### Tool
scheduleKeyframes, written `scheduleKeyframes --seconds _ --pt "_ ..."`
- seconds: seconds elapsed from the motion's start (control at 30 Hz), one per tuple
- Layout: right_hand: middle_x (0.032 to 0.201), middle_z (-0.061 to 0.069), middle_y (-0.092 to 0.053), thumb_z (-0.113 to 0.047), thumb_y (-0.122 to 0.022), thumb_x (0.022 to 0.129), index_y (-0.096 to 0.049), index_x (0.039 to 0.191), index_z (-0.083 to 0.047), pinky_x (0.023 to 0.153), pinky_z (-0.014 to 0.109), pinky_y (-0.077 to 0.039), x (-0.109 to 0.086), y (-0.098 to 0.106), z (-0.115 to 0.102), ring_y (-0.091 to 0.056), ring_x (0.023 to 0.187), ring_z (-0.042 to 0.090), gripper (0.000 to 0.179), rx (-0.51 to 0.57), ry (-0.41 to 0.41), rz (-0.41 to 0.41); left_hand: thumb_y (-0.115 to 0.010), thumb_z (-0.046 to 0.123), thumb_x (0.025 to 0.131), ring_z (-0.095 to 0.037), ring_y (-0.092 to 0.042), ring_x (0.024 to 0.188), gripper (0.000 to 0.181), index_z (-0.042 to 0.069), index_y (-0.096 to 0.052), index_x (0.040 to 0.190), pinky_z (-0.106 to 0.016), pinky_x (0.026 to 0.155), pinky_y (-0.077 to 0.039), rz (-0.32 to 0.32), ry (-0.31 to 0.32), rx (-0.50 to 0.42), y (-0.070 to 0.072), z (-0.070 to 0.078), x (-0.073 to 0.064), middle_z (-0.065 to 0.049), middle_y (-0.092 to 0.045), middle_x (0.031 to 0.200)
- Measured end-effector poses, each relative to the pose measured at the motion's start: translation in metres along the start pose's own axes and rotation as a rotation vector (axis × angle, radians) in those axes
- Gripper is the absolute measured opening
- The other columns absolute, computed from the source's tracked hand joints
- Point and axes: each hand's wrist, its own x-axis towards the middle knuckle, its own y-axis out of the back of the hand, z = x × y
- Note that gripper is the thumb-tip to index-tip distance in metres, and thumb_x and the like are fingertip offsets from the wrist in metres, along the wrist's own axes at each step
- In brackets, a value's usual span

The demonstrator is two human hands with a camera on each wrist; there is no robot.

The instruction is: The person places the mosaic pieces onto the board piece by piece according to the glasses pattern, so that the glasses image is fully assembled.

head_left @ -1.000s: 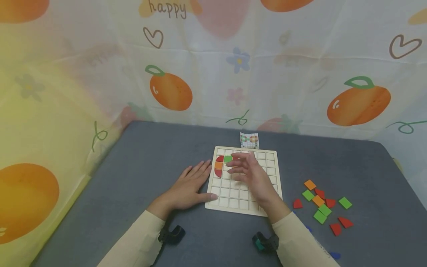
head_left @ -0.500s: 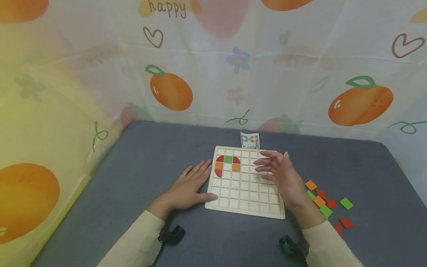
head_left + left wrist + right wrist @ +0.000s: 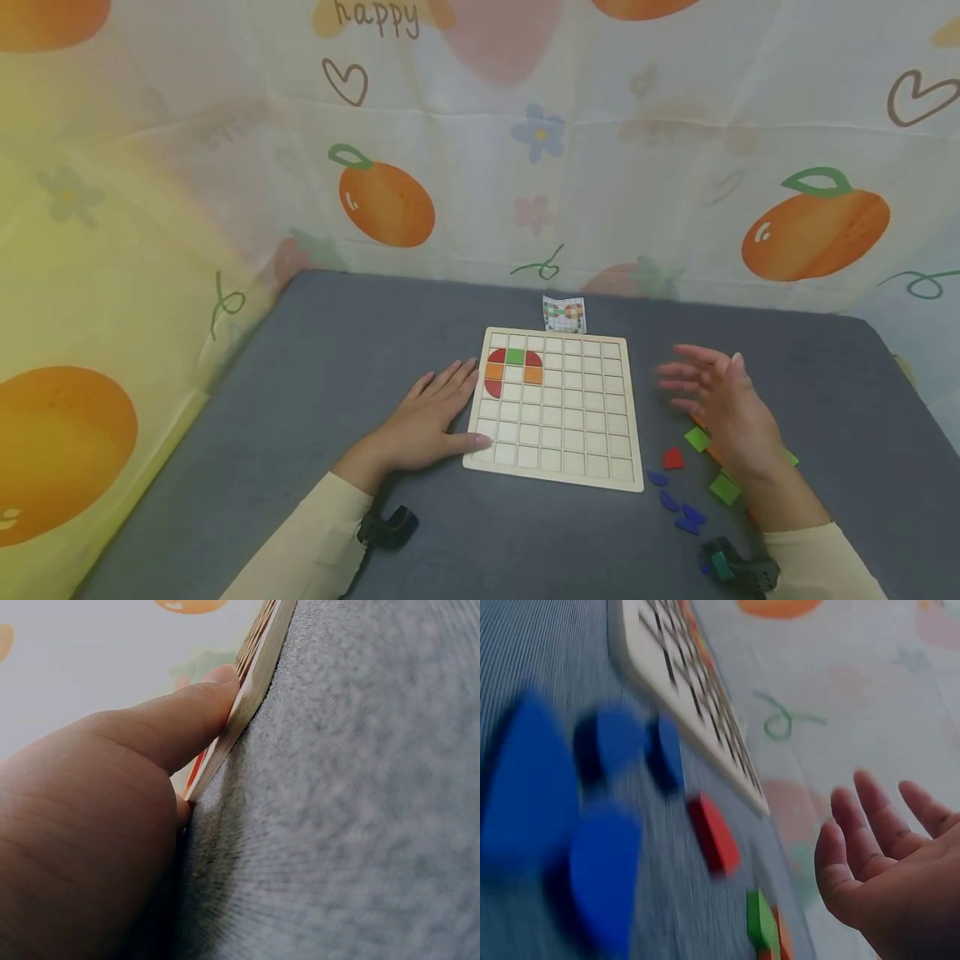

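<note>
A square wooden grid board (image 3: 558, 417) lies on the table, with red, orange and green pieces set in its upper left cells. My left hand (image 3: 423, 425) rests flat at the board's left side, its thumb (image 3: 187, 712) on the rim in the left wrist view. To the right of the board, my right hand (image 3: 731, 408) hangs with loosely bent fingers and holds nothing. Under and beside it lie loose pieces: a red piece (image 3: 672, 458), green squares (image 3: 725, 489) and several blue pieces (image 3: 670, 501). Some pieces are hidden by the right hand and forearm.
A small pattern card (image 3: 564, 315) stands just behind the board. Behind the grey table (image 3: 360, 333) hangs a fruit-print cloth (image 3: 465, 108). The blue pieces (image 3: 604, 877) look blurred in the right wrist view.
My right hand has moved right, from over the board to above the loose pieces. An orange square and a red piece beneath it on the board came into view. The left hand has stayed put.
</note>
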Motion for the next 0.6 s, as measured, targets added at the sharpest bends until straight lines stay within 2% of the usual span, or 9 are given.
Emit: scheduleKeyframes --seconds 0.2,0.33,0.43,0.5,0.6 --pt "0.138 0.013 -0.064 -0.041 -0.019 0.121 -0.050 0.159 -0.012 0.100 0.027 -0.046 -0.009 0.032 0.006 -0.060 0.126 0.024 0.057 -0.043 0.000 0.005 -0.059 0.076 0.099 -0.020 0.001 0.166 0.108 0.011 -0.019 0.175 -0.054 0.129 0.000 0.000 -0.010 -0.001 -0.001 0.000 0.002 0.000 -0.008 0.181" --pt "0.134 0.007 -0.065 -0.033 -0.023 0.122 -0.049 0.157 -0.013 0.097 0.021 -0.046 -0.012 0.048 0.014 -0.062 0.122 0.016 0.048 -0.228 -0.009 0.029 -0.059 0.076 0.099 -0.020 0.001 0.166 0.108 0.011 -0.018 0.175 -0.054 0.129 0.001 -0.005 -0.011 -0.007 0.000 0.000 0.001 0.000 -0.007 0.181" --pt "0.131 0.002 -0.065 -0.026 -0.032 0.122 -0.048 0.156 -0.007 0.094 0.018 -0.046 -0.012 0.058 0.020 -0.064 0.117 0.009 0.043 -0.388 -0.043 0.033 -0.059 0.075 0.100 -0.021 0.001 0.166 0.108 0.011 -0.016 0.175 -0.055 0.129 0.001 -0.008 -0.015 -0.015 0.001 -0.001 0.000 0.000 -0.007 0.181" --pt "0.129 0.001 -0.066 -0.025 -0.041 0.121 -0.046 0.157 -0.001 0.091 0.016 -0.047 -0.013 0.063 0.023 -0.064 0.113 0.006 0.044 -0.457 -0.095 0.031 -0.060 0.075 0.100 -0.021 0.001 0.166 0.108 0.011 -0.015 0.175 -0.055 0.129 0.001 -0.009 -0.017 -0.016 0.001 -0.001 -0.001 0.000 -0.007 0.182" --pt "0.132 0.007 -0.065 -0.027 -0.054 0.117 -0.045 0.159 0.001 0.087 0.017 -0.050 -0.013 0.066 0.027 -0.063 0.109 0.004 0.051 -0.523 -0.189 0.008 -0.060 0.075 0.100 -0.022 0.002 0.166 0.108 0.012 -0.014 0.175 -0.056 0.129 0.000 -0.009 -0.015 -0.010 0.002 -0.001 -0.001 -0.001 -0.007 0.182"
